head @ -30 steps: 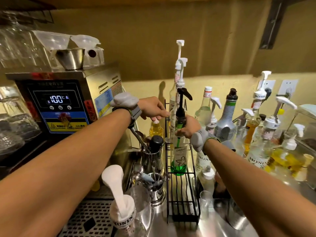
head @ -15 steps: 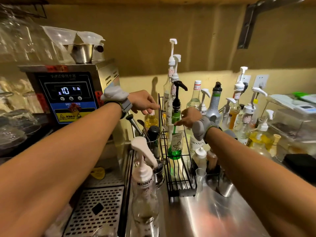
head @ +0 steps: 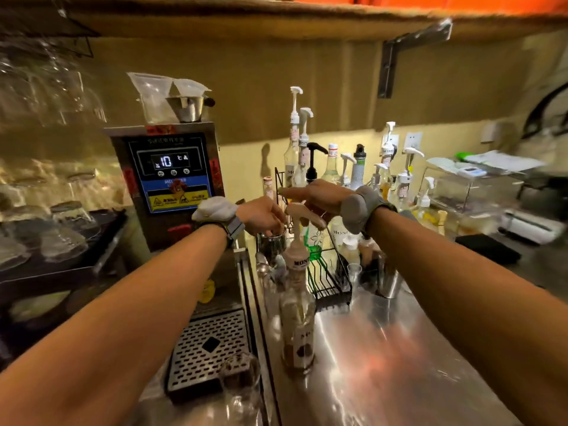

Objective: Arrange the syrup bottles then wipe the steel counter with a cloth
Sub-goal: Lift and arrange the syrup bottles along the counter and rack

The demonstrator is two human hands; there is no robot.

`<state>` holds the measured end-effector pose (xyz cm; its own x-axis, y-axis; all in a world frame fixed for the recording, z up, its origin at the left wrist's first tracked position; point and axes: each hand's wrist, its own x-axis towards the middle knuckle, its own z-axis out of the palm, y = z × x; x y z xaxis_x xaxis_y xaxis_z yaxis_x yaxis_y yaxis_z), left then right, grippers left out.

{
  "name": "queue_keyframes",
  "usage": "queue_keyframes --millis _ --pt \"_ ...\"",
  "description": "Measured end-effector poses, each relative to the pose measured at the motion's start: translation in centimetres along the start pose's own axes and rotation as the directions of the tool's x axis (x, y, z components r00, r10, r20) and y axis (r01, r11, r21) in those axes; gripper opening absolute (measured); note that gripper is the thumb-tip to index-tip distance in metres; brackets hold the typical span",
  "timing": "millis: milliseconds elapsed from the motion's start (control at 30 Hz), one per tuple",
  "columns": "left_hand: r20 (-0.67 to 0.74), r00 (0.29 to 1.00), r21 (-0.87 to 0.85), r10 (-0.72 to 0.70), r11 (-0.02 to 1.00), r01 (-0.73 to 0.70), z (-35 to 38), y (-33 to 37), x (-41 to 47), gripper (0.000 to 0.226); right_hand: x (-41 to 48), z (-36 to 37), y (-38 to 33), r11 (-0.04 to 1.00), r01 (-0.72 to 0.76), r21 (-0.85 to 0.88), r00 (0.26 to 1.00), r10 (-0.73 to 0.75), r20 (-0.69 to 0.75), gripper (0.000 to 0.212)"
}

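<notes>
A clear Monin bottle [head: 297, 318] with a cream pump stands upright on the steel counter [head: 399, 364] nearest me, nearly empty, I think. Behind it, a green-syrup bottle [head: 314, 245] with a black pump stands in the wire rack [head: 332, 282]; more pump bottles [head: 401, 179] crowd behind.

On my left wrist: pale rounded pod [head: 215, 209] on a grey woven strap. On my right wrist: darker grey pod [head: 356, 209], matching strap. Forearms bare.
</notes>
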<state>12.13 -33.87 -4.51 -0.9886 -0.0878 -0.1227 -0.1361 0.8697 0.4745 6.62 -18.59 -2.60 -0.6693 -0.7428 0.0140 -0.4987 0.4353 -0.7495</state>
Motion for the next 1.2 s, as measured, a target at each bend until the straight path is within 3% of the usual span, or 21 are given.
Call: queue_keyframes --millis 100,233,400,633,767,867,1000,1200 --pt "0.005 1.000 0.041 0.027 0.999 -0.027 0.3 0.3 -1.4 0.027 -1.2 0.2 -1.1 0.998 0.011 -0.056 1.000 -0.010 0.017 0.020" --pt "0.030 0.998 0.004 0.054 0.999 -0.054 1.0 1.2 -2.6 0.022 -2.0 0.6 -1.2 0.993 -0.001 -0.120 0.994 -0.012 -0.107 0.036" --pt "-0.013 0.988 -0.087 0.156 0.984 -0.156 1.9 2.0 -3.1 0.025 -2.6 0.4 -1.2 0.991 -0.028 -0.128 0.981 0.002 -0.196 0.032" --pt "-0.270 0.925 -0.161 0.266 0.935 -0.316 1.7 4.0 -2.3 0.019 -3.2 -1.6 -1.8 0.987 -0.020 0.160 0.916 0.083 -0.393 0.041" --pt "-0.346 0.906 -0.215 0.245 0.919 -0.330 1.7 5.1 -0.8 0.017 -3.6 -2.7 -0.4 0.930 0.004 0.367 0.866 0.181 -0.466 0.026" --pt "-0.394 0.891 -0.349 0.224 0.860 -0.371 0.9 5.7 0.2 0.016 -3.4 -3.7 2.0 0.947 -0.042 0.319 0.883 0.185 -0.431 0.025" --pt "-0.516 0.833 -0.388 0.198 0.813 -0.434 -1.4 7.9 2.1 0.019 -2.3 -3.7 5.1 0.989 -0.101 0.103 0.961 0.124 -0.248 0.032" --pt "-0.527 0.822 -0.380 0.217 0.805 -0.456 -3.6 10.0 5.2 0.018 1.4 -4.2 6.5 1.000 0.014 -0.011 0.951 -0.017 -0.308 0.015"
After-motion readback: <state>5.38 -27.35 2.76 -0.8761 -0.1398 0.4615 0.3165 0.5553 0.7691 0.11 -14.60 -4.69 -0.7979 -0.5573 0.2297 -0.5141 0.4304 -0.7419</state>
